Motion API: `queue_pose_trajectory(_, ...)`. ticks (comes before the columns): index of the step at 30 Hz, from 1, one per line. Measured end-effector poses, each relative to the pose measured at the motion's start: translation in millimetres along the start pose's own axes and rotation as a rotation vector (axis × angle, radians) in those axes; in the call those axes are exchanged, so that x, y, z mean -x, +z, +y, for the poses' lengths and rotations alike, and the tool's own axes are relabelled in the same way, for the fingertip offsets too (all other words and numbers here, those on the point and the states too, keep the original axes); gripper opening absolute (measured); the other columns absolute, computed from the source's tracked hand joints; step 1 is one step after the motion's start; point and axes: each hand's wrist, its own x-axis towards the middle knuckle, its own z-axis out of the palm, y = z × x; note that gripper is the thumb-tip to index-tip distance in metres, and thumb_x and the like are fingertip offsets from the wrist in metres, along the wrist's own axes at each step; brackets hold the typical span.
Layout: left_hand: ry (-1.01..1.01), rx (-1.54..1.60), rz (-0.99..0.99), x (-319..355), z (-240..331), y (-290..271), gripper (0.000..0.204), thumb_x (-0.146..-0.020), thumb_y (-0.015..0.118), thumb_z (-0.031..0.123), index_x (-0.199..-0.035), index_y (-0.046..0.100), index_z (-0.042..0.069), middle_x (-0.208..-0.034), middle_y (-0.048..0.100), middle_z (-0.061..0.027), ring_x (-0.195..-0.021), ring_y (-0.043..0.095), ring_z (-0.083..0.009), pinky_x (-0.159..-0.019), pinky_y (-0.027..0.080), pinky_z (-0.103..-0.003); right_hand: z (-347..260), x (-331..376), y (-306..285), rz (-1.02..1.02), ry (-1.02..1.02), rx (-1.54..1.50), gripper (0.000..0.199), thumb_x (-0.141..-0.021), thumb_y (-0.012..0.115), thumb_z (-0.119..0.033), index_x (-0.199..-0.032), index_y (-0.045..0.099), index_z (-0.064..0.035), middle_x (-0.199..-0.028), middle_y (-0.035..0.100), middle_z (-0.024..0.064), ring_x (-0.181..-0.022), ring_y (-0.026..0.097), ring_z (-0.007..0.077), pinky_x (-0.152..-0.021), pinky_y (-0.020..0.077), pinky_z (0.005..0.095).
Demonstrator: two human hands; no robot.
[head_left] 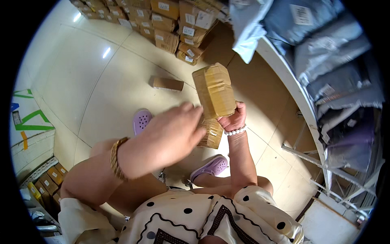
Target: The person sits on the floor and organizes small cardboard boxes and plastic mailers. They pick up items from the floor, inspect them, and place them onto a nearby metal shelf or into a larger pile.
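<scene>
My right hand [234, 118], with a white bead bracelet at its wrist, is closed round the near right end of a cardboard box [214, 90] wrapped in brown tape. The box is held up, tilted, above the floor. My left hand [168, 130], a gold bracelet on its wrist, is by the box's near left side. Motion smears its curled fingers, and I cannot tell whether they touch the box. Just below the held box shows a second taped box [212, 135], partly hidden by it and by my left hand; what supports it is not clear.
A small brown box [167, 83] lies on the tiled floor [105, 97]. Stacked cartons [164, 24] line the far side. At right, grey plastic parcels [325, 49] fill a white metal rack [284, 65]. Small boxes [48, 183] stand in a container at lower left.
</scene>
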Motion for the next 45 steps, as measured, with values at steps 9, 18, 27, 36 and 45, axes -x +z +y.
queue_pose_trajectory(9, 0.082, 1.154, 0.251, -8, 13, 18, 0.064, -0.085, 0.068, 0.030, -0.132, 0.035, 0.000, -0.125, 0.047, -0.0130, -0.116, 0.047, -0.0183, -0.096, 0.040, -0.032, 20, 95, 130, -0.053, -0.627, 1.011, 0.087, -0.065, 0.064, -0.002, -0.142, 0.025, -0.0024, -0.133, 0.043, 0.0105, -0.121, 0.044, 0.0213, -0.101, 0.0363, 0.0339)
queue_pose_trajectory(18, 0.307, 1.018, 0.255, 19, 34, 32, 0.108, -0.061, 0.083, 0.032, -0.138, 0.016, -0.004, -0.137, 0.031, -0.0177, -0.131, 0.028, -0.0263, -0.109, 0.025, -0.037, 21, 152, 148, -0.244, -0.454, 0.811, 0.114, -0.063, 0.082, -0.045, -0.145, 0.013, -0.0062, -0.140, 0.034, 0.0103, -0.129, 0.035, 0.0226, -0.106, 0.0300, 0.0346)
queue_pose_trajectory(27, 0.460, 0.575, 0.223, 42, 34, 23, 0.126, -0.050, 0.086, 0.036, -0.142, 0.009, -0.001, -0.141, 0.025, -0.0170, -0.136, 0.020, -0.0292, -0.111, 0.019, -0.040, 30, 165, 161, -0.336, -0.693, 1.169, 0.135, -0.052, 0.089, -0.041, -0.146, -0.001, -0.0052, -0.144, 0.028, 0.0158, -0.134, 0.028, 0.0282, -0.108, 0.0261, 0.0375)
queue_pose_trajectory(36, 0.425, 0.944, 0.081, 51, 52, 18, 0.118, -0.047, 0.086, 0.033, -0.137, 0.019, -0.003, -0.133, 0.035, -0.0143, -0.127, 0.033, -0.0244, -0.107, 0.027, -0.037, 36, 182, 170, -0.329, -0.651, 0.944, 0.140, -0.050, 0.087, -0.041, -0.145, -0.008, -0.0026, -0.145, 0.018, 0.0185, -0.136, 0.021, 0.0303, -0.110, 0.0186, 0.0403)
queue_pose_trajectory(45, 0.332, 1.142, 0.037, 45, 56, 30, 0.111, -0.051, 0.083, 0.035, -0.134, 0.022, -0.005, -0.127, 0.038, -0.0142, -0.122, 0.037, -0.0237, -0.104, 0.031, -0.036, 38, 178, 163, -0.296, -0.575, 0.837, 0.134, -0.050, 0.083, -0.041, -0.146, -0.003, -0.0014, -0.145, 0.018, 0.0182, -0.136, 0.021, 0.0293, -0.110, 0.0186, 0.0381)
